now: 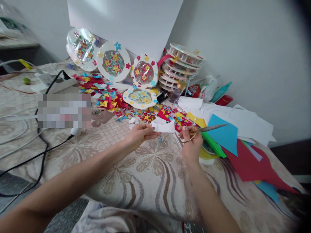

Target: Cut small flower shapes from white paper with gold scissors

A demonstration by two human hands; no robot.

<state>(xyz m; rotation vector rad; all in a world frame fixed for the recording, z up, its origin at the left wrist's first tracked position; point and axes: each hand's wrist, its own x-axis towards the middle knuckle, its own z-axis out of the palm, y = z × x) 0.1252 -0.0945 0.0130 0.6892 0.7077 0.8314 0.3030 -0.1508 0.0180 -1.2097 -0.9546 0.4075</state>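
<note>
My left hand (141,135) pinches a small white piece of paper (165,127) with a curved upper edge, held above the patterned tablecloth. In my right hand (191,145) is a pair of scissors (213,127), my fingers at the handle loops and the blades pointing right, over a blue paper sheet (227,137). The right fingers are close to the white paper's right end; whether they touch it I cannot tell. Just beyond both hands lies a heap of red, yellow and blue paper scraps (170,113).
Round flower-decorated white crafts (113,61) lean against a white board (126,22). A stack of white rings (181,66) stands beside a small glass bottle (177,92). Red paper (245,163) and white sheets (250,123) lie right. Black cables (45,149) and a power strip (58,84) are left.
</note>
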